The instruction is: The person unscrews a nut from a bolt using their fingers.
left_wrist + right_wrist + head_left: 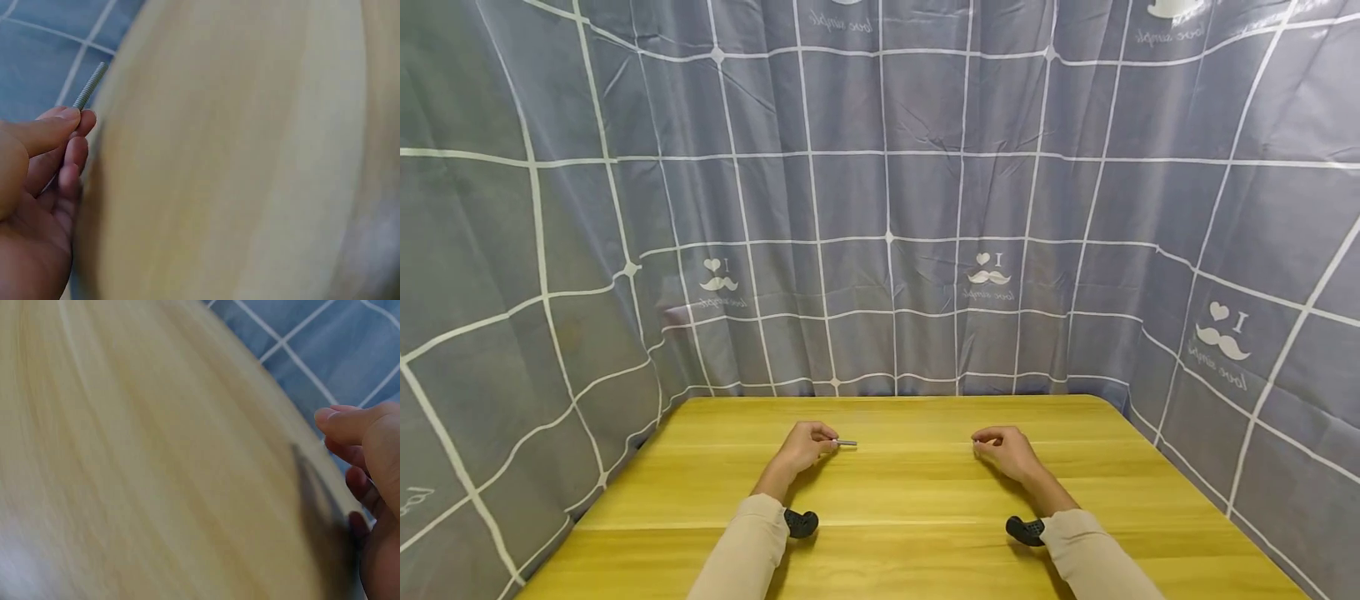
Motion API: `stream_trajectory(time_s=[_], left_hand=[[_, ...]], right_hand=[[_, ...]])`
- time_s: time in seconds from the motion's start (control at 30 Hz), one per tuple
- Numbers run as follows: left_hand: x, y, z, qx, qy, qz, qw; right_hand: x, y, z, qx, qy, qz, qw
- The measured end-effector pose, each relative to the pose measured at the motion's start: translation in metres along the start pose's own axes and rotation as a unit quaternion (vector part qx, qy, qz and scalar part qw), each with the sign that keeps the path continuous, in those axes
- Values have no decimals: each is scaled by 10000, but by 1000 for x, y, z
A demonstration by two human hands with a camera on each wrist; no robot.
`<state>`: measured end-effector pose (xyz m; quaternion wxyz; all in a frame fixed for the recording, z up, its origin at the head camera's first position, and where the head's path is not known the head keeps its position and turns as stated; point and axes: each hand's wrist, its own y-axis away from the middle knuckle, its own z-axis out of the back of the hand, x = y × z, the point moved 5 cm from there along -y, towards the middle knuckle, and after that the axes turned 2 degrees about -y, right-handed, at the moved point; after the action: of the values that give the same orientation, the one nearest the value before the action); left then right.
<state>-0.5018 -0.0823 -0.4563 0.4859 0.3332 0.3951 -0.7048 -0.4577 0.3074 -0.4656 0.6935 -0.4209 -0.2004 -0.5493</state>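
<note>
My left hand (802,447) pinches a grey metal bolt (847,442) between thumb and fingertips, above the far part of the table. In the left wrist view the bolt's threaded shank (91,85) sticks out past the thumb; the end inside the fingers is hidden. Across from it, my right hand (1006,451) has thumb and forefinger brought together. A tiny pale piece (323,443) peeks out below the thumb tip in the right wrist view, mostly covered by the fingers, too small to identify. The two hands are apart, with bare table between them.
Both hands are over a yellow wood-grain table (895,483). A grey curtain (925,200) with white grid lines stands behind it and at both sides. Black wrist-worn pieces (801,523) jut inward from the cream sleeves (741,546).
</note>
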Motion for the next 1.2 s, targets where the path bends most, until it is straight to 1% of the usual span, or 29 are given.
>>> stream_trajectory(time_s=[0.07, 0.13, 0.23, 0.33, 0.43, 0.53, 0.63, 0.83, 0.93, 1.03, 1.13, 1.2], left_hand=[[5, 1, 2, -18, -38, 38, 10000], [7, 1, 3, -12, -54, 5, 10000], [7, -1, 4, 22, -127, -66, 9999], [7, -1, 6, 6, -194, -39, 9998], [8, -1, 8, -86, -356, -50, 9993], [10, -2, 10, -129, -523, -54, 9985], [10, -4, 11, -102, -602, -89, 9981], [10, -5, 13, -4, -584, -86, 9983], [11, -5, 13, 118, -438, 58, 9990], [8, -5, 13, 271, -245, 127, 9993], [4, -7, 13, 369, -47, 229, 9990], [0, -9, 14, 350, -45, 185, 9992]], right_hand=[[-3, 1, -2, 5, 6, -101, 9999], [-4, 0, -4, -8, 96, -126, 9999], [-3, -1, -5, 35, 451, -169, 9988], [-2, -3, -7, 140, 815, -241, 9963], [-1, -4, -9, 202, 962, -346, 9946], [-1, -5, -10, 247, 918, -478, 9943], [0, -6, -11, 295, 925, -509, 9940], [3, -5, -8, 320, 916, -536, 9938], [3, -6, -8, 361, 911, -541, 9937], [2, -7, -7, 380, 886, -535, 9939], [2, -9, -5, 360, 621, -585, 9957], [4, -11, -3, 336, 463, -520, 9970]])
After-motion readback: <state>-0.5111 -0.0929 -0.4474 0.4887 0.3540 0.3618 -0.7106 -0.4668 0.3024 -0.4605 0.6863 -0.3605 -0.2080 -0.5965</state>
